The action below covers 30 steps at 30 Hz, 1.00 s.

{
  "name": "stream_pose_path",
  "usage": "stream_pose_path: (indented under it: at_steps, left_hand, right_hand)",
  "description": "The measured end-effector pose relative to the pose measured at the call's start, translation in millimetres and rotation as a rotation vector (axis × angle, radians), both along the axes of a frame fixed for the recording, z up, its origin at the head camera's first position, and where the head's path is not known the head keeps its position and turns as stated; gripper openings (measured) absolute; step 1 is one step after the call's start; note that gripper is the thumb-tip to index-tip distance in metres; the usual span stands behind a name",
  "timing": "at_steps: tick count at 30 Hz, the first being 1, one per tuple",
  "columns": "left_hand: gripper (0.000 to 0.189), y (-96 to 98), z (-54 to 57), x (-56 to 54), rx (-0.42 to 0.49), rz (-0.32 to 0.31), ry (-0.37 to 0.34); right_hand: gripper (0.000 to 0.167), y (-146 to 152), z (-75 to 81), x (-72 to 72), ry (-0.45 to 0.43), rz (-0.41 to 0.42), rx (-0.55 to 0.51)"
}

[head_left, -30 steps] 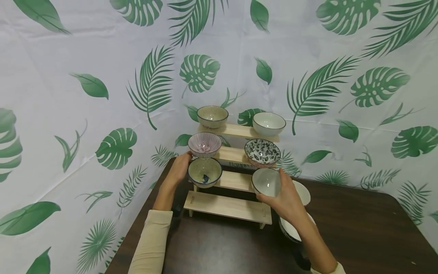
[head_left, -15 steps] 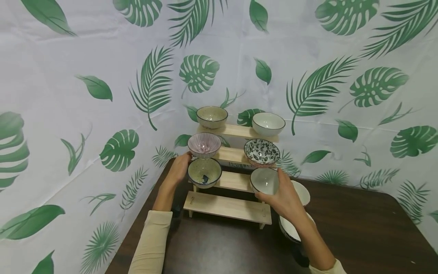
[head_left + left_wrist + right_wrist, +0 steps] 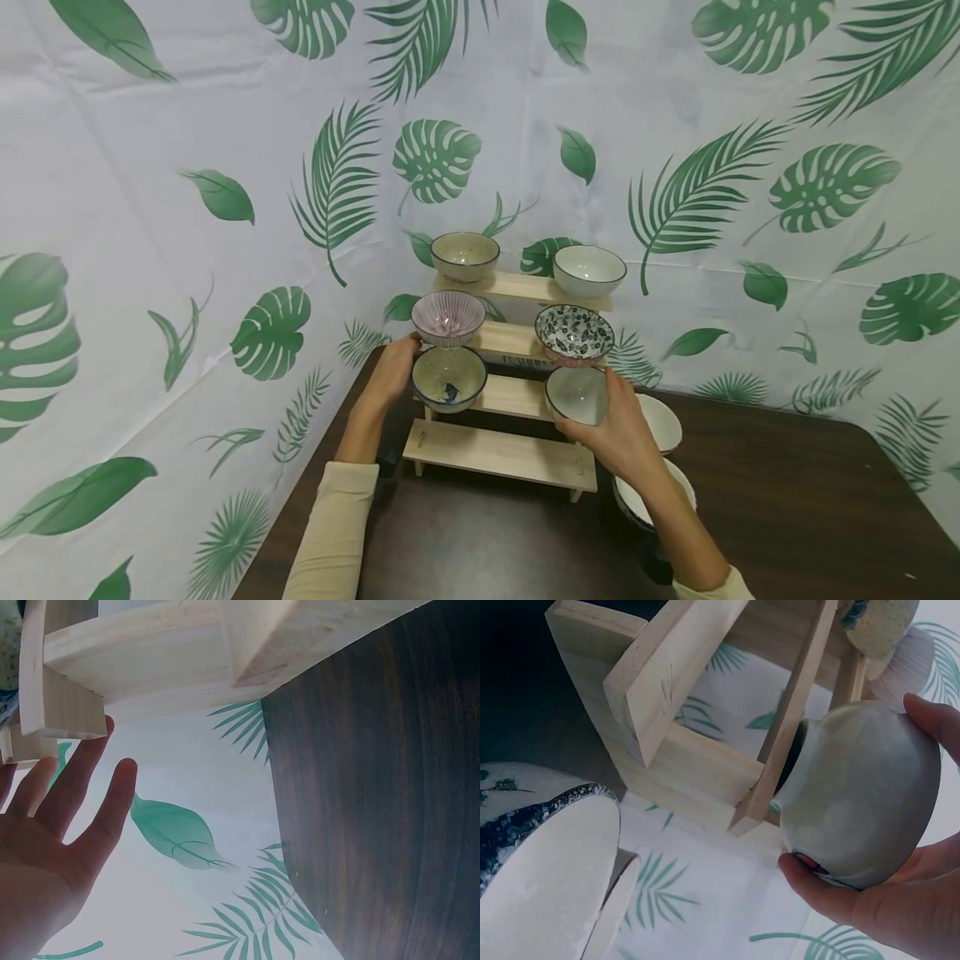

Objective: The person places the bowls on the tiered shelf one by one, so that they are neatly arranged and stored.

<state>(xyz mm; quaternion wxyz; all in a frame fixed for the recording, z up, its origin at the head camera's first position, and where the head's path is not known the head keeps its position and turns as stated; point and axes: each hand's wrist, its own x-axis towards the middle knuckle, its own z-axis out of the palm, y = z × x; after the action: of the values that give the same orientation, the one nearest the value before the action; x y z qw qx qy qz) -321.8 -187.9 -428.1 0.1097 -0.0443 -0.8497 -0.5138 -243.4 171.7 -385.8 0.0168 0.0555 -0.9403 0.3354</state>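
Note:
My right hand (image 3: pixel 624 429) holds a pale bowl (image 3: pixel 576 396) by its side at the right end of the second-lowest shelf of a stepped wooden rack (image 3: pixel 498 452). In the right wrist view the bowl's foot (image 3: pixel 793 769) is right at the shelf edge, with finger and thumb spread around its wall. My left hand (image 3: pixel 392 367) is at the rack's left side, beside a speckled olive bowl (image 3: pixel 448 371) and a purple striped bowl (image 3: pixel 448 317). The left wrist view shows its fingers (image 3: pixel 75 784) extended, one fingertip at a wooden shelf end (image 3: pixel 71 705).
A black-and-white patterned bowl (image 3: pixel 573 333) sits above the held one. On the top shelf stand a beige bowl (image 3: pixel 465 257) and a white bowl (image 3: pixel 589 271). Two more bowls, a farther bowl (image 3: pixel 662 421) and a nearer bowl (image 3: pixel 632 500), are on the dark table (image 3: pixel 795 483).
The right hand and its bowl have shifted slightly left along the shelf. The left hand has stayed at the rack's side.

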Motion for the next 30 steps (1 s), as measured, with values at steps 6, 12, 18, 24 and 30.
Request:
stream_pose_path:
  at_steps: [6, 12, 18, 24, 30]
  left_hand:
    - [0.05, 0.4, 1.0, 1.3, 0.009, 0.0, -0.004]
    - [0.049, 0.6, 1.5, 1.0, -0.01, 0.01, 0.006]
    - [0.048, 0.3, 0.9, 0.6, -0.011, 0.008, 0.008]
    - [0.051, 0.4, -0.1, -0.2, 0.008, -0.012, -0.004]
    - [0.05, 1.7, 1.1, 0.6, 0.007, -0.01, -0.006]
  right_hand:
    - [0.119, -2.1, -1.5, -1.8, 0.009, -0.001, -0.011]
    - [0.119, -5.4, -3.1, -3.9, 0.03, -0.002, -0.031]
    - [0.122, -9.6, -3.0, -3.8, 0.03, -0.01, -0.014]
    - [0.12, -12.4, -5.4, -3.9, 0.072, -0.004, -0.018]
    - [0.117, -11.2, -11.1, -3.9, 0.098, 0.021, -0.035]
